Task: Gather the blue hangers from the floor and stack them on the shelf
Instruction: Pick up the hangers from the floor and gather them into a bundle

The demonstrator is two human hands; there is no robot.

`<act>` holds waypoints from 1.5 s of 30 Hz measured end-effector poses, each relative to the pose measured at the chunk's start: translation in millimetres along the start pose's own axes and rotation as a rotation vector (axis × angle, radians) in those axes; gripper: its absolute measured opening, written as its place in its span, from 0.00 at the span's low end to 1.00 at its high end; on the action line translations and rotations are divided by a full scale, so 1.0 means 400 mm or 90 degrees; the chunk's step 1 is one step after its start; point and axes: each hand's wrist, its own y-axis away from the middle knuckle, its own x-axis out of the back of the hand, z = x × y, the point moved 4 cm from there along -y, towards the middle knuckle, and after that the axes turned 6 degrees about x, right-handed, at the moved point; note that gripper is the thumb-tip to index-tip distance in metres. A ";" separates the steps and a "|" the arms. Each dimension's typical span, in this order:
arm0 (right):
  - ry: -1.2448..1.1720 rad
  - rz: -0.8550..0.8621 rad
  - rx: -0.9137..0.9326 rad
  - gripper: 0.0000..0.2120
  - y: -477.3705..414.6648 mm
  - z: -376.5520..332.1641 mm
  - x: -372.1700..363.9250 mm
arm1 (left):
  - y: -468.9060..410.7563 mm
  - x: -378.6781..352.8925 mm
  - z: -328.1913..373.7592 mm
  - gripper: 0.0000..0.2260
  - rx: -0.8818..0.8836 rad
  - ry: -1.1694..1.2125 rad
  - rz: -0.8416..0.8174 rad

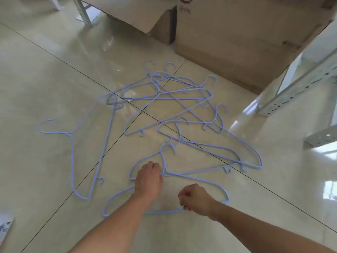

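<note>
Several thin blue wire hangers (164, 99) lie tangled on the glossy tiled floor. One hanger (73, 154) lies apart at the left. The nearest hanger (209, 181) lies flat by my hands. My left hand (149, 179) rests over its neck, fingers curled down onto the wire. My right hand (195, 199) is closed around the nearest hanger's bottom bar at its right part. A further hanger (237, 157) overlaps just beyond the nearest one.
Two large cardboard boxes (237, 37) stand on the floor behind the pile. Pale metal shelf uprights (295, 92) stand at the right, with another metal post (83, 11) at the top left. A printed paper (5, 229) lies at the lower left edge.
</note>
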 end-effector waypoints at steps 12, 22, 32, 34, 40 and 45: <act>-0.229 0.010 -0.036 0.07 0.027 -0.056 -0.009 | 0.013 0.059 0.054 0.06 0.064 0.315 -0.248; -0.246 -0.145 0.097 0.10 0.098 -0.163 0.138 | 0.109 0.342 -0.027 0.11 0.134 0.786 -0.413; -0.527 0.462 -0.029 0.03 -0.254 -0.136 0.436 | -0.003 0.437 0.044 0.11 0.101 0.971 -0.264; -0.535 0.531 -0.062 0.06 -0.297 -0.135 0.440 | -0.019 0.431 0.067 0.11 0.096 0.974 -0.244; -0.508 0.677 -0.135 0.11 -0.342 -0.112 0.436 | -0.028 0.406 0.101 0.10 0.106 0.990 -0.218; -0.529 0.665 -0.146 0.05 -0.333 -0.120 0.433 | -0.031 0.427 0.086 0.10 0.110 0.996 -0.206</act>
